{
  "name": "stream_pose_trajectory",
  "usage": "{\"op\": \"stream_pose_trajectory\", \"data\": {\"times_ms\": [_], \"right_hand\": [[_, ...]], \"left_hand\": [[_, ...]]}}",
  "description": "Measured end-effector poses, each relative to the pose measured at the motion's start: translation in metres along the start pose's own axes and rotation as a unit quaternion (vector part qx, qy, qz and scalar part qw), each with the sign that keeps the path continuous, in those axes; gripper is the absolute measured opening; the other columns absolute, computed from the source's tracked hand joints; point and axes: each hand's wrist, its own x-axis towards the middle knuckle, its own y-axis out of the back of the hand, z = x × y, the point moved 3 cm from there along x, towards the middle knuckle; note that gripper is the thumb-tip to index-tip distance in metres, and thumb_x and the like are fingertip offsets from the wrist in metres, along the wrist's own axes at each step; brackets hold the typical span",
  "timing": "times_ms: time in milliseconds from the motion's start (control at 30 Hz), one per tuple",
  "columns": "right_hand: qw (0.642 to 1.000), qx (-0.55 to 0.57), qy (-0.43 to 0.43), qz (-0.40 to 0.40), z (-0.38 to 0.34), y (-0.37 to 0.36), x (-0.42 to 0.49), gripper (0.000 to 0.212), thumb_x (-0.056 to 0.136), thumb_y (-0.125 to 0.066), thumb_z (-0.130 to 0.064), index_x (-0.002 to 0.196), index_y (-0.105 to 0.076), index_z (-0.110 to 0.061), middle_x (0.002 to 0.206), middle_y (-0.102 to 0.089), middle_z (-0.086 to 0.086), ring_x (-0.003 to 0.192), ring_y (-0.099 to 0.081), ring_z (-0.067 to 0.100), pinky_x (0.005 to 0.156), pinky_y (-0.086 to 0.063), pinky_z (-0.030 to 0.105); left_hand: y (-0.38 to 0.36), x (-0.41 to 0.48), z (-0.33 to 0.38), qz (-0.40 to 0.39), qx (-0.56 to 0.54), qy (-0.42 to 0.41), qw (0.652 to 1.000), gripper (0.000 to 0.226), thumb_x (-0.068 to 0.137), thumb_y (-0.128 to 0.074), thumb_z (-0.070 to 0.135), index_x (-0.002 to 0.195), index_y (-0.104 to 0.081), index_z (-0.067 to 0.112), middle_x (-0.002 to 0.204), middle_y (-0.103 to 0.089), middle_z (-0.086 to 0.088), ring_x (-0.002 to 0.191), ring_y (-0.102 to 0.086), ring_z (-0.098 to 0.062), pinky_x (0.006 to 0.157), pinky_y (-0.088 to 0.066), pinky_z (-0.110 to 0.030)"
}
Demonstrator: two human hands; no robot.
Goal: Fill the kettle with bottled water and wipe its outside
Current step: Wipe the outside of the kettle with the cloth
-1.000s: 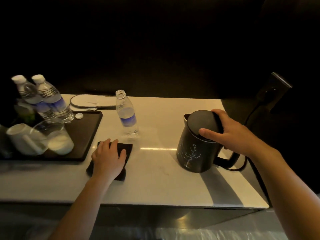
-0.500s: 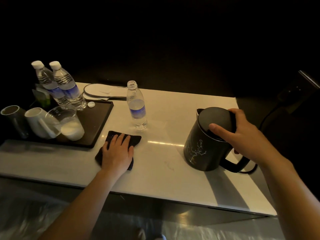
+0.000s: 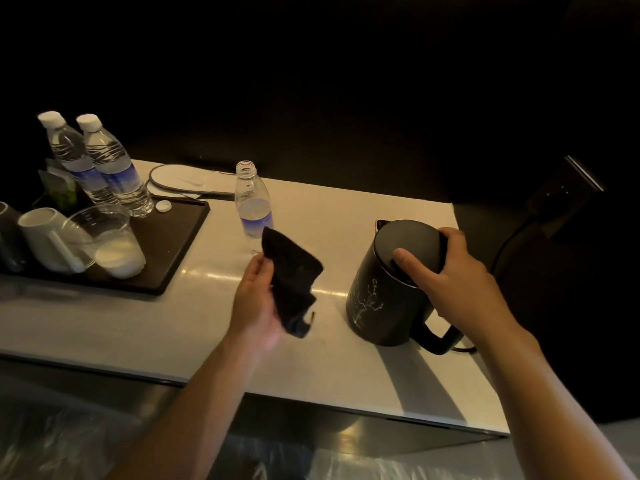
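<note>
**Cloth raised, kettle steadied**

The left hand (image 3: 258,299) has its grip closed on 1 black cloth (image 3: 289,277), held above the pale table (image 3: 138,327). The right hand (image 3: 446,271) clasps the shut lid of 1 black kettle (image 3: 381,299), near the table's right edge. Behind the cloth stands 1 uncapped bottle (image 3: 252,206); its label is unreadable. On the tray (image 3: 173,244): 2 capped bottles (image 3: 104,168), 1 loose cap (image 3: 163,206).

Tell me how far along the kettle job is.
Done, it seems: filling. One bottle stands uncapped and mostly empty, its cap on the tray, and the kettle has its lid shut. In hand: the left hand holds the cloth up off the counter; the right hand steadies the kettle by its top. Left: wiping the outside; the cloth does not touch the kettle.
</note>
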Motion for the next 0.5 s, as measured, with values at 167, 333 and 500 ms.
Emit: {"op": "stream_pose_trajectory", "data": {"times_ms": [167, 333, 500], "right_hand": [[1.000, -0.017, -0.004, 0.008, 0.001, 0.001, 0.001, 0.099, 0.071, -0.043, -0.094, 0.146, -0.027, -0.033, 0.115, -0.055, -0.002, 0.083, -0.069, 0.028, 0.074, -0.061, 0.047], [1.000, -0.016, 0.005, 0.010, 0.003, 0.001, 0.002, 0.099, 0.071, -0.042, -0.095, 0.147, -0.026, -0.034, 0.109, -0.056, -0.004, 0.082, -0.069, 0.024, 0.072, -0.062, 0.045], [0.999, -0.027, 0.009, 0.015, 0.004, -0.002, 0.006, 0.097, 0.073, -0.042, -0.092, 0.149, -0.027, -0.032, 0.109, -0.056, -0.004, 0.086, -0.068, 0.024, 0.071, -0.063, 0.044]], "left_hand": [[-0.074, -0.037, -0.051, -0.149, -0.076, 0.014, 0.986, 0.044, 0.103, -0.045, 0.048, 0.139, -0.063, 0.031, 0.139, -0.068, -0.011, 0.125, -0.067, -0.030, 0.089, -0.061, -0.044], [-0.103, -0.048, -0.096, -0.142, 0.293, -0.247, 0.913, 0.055, 0.106, -0.027, 0.043, 0.157, -0.012, 0.057, 0.172, -0.011, 0.018, 0.159, -0.010, -0.011, 0.125, -0.023, -0.059], [-0.112, -0.037, -0.107, -0.018, 0.362, -0.375, 0.853, 0.056, 0.107, -0.026, 0.034, 0.159, -0.010, 0.043, 0.169, -0.027, 0.007, 0.157, -0.021, -0.016, 0.123, -0.022, -0.056]]}}
